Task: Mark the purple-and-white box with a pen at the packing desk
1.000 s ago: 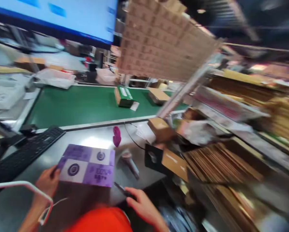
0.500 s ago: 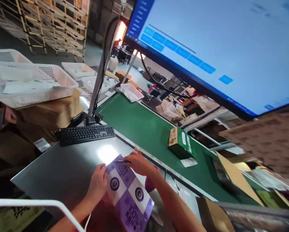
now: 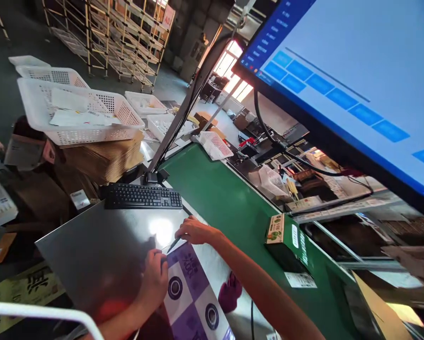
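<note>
A purple-and-white box [image 3: 195,302] with round dark emblems lies at the bottom middle, its near end cut off by the frame. My left hand [image 3: 153,276] is curled against its far left corner, fingers bent at the edge. Over the far end, my right hand [image 3: 197,231] pinches a thin dark tool [image 3: 174,243], which slants down to the left toward my left fingertips. Whether it is a pen or a knife I cannot tell. Under the box is a shiny metal tabletop [image 3: 91,250].
A black keyboard [image 3: 143,196] lies at the table's back edge. Beyond runs a green conveyor belt [image 3: 219,189] bearing a green box [image 3: 290,241]. A large monitor [image 3: 339,71] overhangs the right. White baskets [image 3: 91,134] sit on stacked cardboard at left. A white bar [image 3: 38,309] crosses the lower left.
The view has swung left, so the surroundings sit further right. The box now sits lower in view. My right hand and the thin tool have shifted to the box's far end; my left hand stays at its corner.
</note>
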Demonstrator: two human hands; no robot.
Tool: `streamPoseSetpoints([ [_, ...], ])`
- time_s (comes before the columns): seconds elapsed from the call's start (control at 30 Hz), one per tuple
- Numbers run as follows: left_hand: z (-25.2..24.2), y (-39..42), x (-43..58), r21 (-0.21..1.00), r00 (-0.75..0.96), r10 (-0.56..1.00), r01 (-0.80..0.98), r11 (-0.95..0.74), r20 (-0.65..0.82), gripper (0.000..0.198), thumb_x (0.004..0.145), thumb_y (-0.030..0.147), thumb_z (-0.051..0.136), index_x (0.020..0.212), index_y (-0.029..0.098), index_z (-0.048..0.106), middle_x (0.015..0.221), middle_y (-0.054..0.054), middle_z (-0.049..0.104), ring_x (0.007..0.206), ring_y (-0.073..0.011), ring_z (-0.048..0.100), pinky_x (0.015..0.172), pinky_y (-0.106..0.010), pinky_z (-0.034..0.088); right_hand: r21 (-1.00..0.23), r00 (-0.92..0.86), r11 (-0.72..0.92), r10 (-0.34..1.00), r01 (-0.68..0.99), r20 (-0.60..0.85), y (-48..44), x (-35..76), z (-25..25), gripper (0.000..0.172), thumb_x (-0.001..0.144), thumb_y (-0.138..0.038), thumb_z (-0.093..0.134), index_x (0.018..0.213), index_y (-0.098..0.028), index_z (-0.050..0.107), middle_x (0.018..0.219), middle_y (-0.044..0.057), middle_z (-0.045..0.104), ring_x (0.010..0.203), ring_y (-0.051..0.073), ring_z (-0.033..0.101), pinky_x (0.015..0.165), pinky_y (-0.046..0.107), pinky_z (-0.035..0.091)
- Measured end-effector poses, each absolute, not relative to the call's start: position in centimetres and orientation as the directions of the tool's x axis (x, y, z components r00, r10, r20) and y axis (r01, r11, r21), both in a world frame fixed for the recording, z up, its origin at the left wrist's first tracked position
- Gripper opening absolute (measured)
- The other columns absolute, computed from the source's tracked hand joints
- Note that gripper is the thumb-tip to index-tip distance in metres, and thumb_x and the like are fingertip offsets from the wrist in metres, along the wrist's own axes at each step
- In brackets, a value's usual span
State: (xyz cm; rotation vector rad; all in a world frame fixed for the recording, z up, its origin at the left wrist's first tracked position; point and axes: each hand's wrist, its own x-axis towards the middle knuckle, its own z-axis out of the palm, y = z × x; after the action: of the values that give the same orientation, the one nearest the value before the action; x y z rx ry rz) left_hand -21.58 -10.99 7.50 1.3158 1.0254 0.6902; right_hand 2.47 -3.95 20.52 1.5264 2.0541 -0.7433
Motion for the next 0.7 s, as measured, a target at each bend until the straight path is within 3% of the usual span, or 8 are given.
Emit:
streamPoseSetpoints([
  [0.2, 7.1, -11.0, -21.4, 0.978, 0.403, 0.893, 0.13, 0.163, -0.202, 0.03, 0.097, 0.048, 0.052, 0.094, 0.025, 0.071, 0.124, -0.021, 0.072, 0.124, -0.0396, 0.072, 0.118, -0.062, 0.058, -0.121, -0.266, 0.255, 0.676, 0.959, -0.687, -3.5, 1.8, 21.1, 0.031, 0.11, -0.018, 0.066, 0.127, -0.029, 0.09, 0.111, 0.007, 0.091, 0.115, 0.027, 0.074, 0.109, 0.042, 0.04],
  [0.4, 6.6, -10.6, -21.3, 0.974, 0.417, 0.882, 0.154, 0.168, -0.218, 0.028, 0.097, 0.046, 0.05, 0.09, 0.026, 0.068, 0.119, -0.02, 0.074, 0.117, -0.0397, 0.073, 0.113, -0.063, 0.06, -0.019, -0.193, 0.249, 0.699, 0.968, -0.689, -3.9, 1.8, 23.2, 0.028, 0.109, -0.015, 0.065, 0.113, -0.026, 0.09, 0.104, 0.01, 0.088, 0.114, 0.03, 0.071, 0.108, 0.045, 0.04],
  [0.53, 6.3, -10.0, -21.4, 0.974, 0.43, 0.877, 0.156, 0.162, -0.215, 0.023, 0.095, 0.04, 0.05, 0.087, 0.027, 0.068, 0.109, -0.017, 0.075, 0.11, -0.0376, 0.074, 0.109, -0.057, 0.061, 0.089, -0.036, 0.12, 0.768, 0.989, -0.639, -5.8, 3.6, 26.0, 0.026, 0.107, -0.011, 0.065, 0.103, -0.021, 0.089, 0.103, 0.014, 0.088, 0.119, 0.033, 0.073, 0.108, 0.046, 0.041],
  [0.7, 6.3, -9.7, -21.4, 0.964, 0.443, 0.863, 0.213, 0.159, -0.241, 0.018, 0.093, 0.037, 0.053, 0.089, 0.027, 0.067, 0.105, -0.016, 0.075, 0.106, -0.0366, 0.075, 0.105, -0.053, 0.062, 0.129, 0.214, -0.171, 0.828, 0.977, -0.518, -13.0, 0.6, 26.2, 0.031, 0.114, -0.018, 0.056, 0.129, -0.021, 0.083, 0.122, 0.012, 0.089, 0.109, 0.029, 0.081, 0.084, 0.036, 0.046],
])
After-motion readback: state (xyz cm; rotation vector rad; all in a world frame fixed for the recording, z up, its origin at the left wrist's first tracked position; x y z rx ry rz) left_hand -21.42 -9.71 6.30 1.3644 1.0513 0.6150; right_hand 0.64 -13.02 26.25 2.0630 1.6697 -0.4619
